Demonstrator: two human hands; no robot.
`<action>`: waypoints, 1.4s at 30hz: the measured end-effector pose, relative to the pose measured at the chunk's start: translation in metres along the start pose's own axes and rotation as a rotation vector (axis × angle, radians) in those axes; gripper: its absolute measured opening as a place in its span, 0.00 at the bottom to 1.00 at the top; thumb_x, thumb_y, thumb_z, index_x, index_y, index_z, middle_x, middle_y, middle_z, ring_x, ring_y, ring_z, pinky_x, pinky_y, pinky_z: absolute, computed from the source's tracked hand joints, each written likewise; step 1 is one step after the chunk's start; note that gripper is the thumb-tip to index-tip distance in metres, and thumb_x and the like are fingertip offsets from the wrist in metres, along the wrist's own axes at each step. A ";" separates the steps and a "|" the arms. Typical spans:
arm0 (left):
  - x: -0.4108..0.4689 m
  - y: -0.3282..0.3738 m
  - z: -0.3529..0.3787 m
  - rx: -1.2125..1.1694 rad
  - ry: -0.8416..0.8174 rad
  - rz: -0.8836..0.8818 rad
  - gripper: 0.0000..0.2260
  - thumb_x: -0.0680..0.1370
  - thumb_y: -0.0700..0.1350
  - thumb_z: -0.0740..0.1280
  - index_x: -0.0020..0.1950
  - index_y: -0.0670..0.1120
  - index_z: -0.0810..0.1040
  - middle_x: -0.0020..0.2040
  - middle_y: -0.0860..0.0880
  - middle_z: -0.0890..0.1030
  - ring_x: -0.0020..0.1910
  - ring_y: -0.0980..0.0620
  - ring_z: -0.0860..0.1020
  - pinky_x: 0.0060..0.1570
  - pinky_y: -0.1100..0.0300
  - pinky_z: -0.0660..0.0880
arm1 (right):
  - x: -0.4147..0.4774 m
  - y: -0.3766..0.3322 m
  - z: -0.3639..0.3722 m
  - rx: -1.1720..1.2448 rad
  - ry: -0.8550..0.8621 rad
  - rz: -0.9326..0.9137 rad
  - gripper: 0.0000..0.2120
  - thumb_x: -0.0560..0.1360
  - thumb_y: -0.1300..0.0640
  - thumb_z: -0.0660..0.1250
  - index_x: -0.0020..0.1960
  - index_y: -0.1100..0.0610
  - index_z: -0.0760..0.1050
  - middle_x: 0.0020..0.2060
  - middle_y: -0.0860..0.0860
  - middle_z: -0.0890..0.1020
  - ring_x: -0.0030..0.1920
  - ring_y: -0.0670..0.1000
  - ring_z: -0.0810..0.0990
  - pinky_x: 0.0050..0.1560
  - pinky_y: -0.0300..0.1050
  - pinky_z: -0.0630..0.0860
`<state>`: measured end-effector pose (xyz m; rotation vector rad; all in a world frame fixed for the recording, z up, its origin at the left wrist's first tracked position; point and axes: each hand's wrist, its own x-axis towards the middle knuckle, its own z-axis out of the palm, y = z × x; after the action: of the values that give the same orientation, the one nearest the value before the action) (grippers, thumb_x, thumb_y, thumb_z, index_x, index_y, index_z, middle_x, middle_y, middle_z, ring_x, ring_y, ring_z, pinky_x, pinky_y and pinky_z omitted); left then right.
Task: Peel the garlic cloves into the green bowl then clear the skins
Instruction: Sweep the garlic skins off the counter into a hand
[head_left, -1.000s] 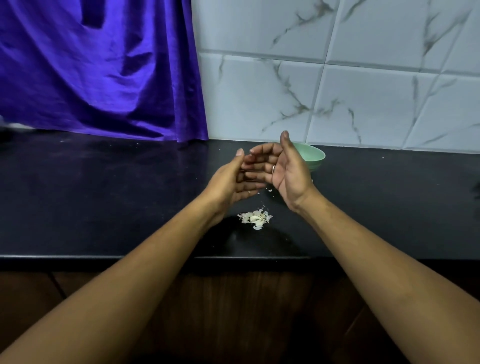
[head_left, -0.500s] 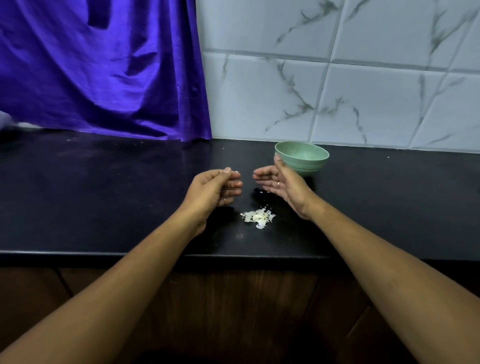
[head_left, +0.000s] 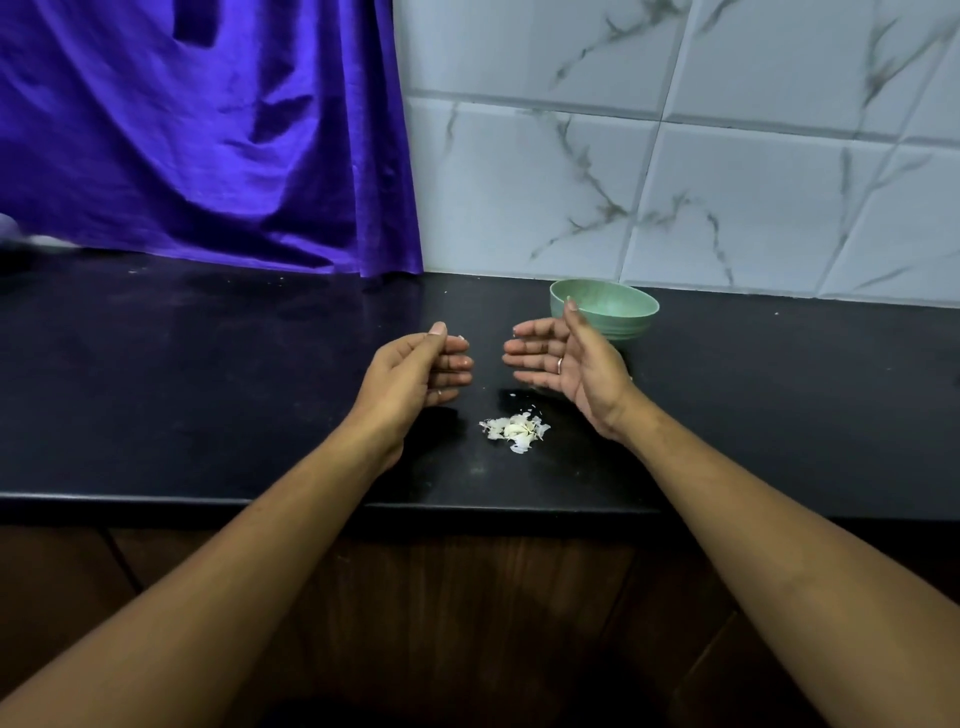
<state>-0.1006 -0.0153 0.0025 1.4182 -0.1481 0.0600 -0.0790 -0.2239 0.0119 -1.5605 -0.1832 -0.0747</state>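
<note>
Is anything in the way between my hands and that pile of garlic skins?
Nothing visible. Only bare counter lies between the skins pile and the left hand or right hand; the green bowl sits behind.

bare counter (head_left: 208, 389) left, green bowl (head_left: 605, 309) behind right hand (head_left: 576, 366)

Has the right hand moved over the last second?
Yes. The right hand dropped: it hid most of the green bowl before, now only its thumb overlaps the rim.

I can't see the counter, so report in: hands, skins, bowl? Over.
Left hand loosely curled, right hand open, both empty. Skins piled on counter between wrists. Bowl behind right hand. Nothing blocks skins.
</note>
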 end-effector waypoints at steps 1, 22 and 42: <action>0.000 -0.001 0.001 0.006 0.000 0.005 0.16 0.86 0.52 0.63 0.56 0.42 0.84 0.45 0.47 0.86 0.49 0.49 0.85 0.52 0.56 0.81 | -0.003 -0.001 0.001 0.063 -0.023 -0.008 0.31 0.85 0.39 0.47 0.59 0.61 0.78 0.55 0.64 0.84 0.59 0.62 0.84 0.61 0.59 0.80; 0.016 -0.008 0.013 0.083 0.002 0.069 0.12 0.85 0.47 0.65 0.50 0.43 0.85 0.44 0.47 0.83 0.40 0.54 0.79 0.39 0.62 0.77 | -0.031 0.002 -0.023 -1.021 -0.346 -0.063 0.26 0.85 0.41 0.53 0.80 0.50 0.65 0.79 0.45 0.65 0.78 0.39 0.57 0.78 0.36 0.48; -0.003 -0.001 0.000 0.583 -0.046 0.284 0.09 0.73 0.48 0.80 0.39 0.47 0.83 0.36 0.47 0.85 0.33 0.56 0.77 0.38 0.59 0.75 | -0.055 0.003 -0.029 -0.413 -0.223 -0.054 0.37 0.82 0.32 0.44 0.73 0.55 0.74 0.67 0.48 0.81 0.70 0.41 0.76 0.75 0.41 0.65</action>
<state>-0.1030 -0.0152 0.0013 1.9716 -0.3933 0.3264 -0.1308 -0.2569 0.0000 -1.9761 -0.4056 0.0221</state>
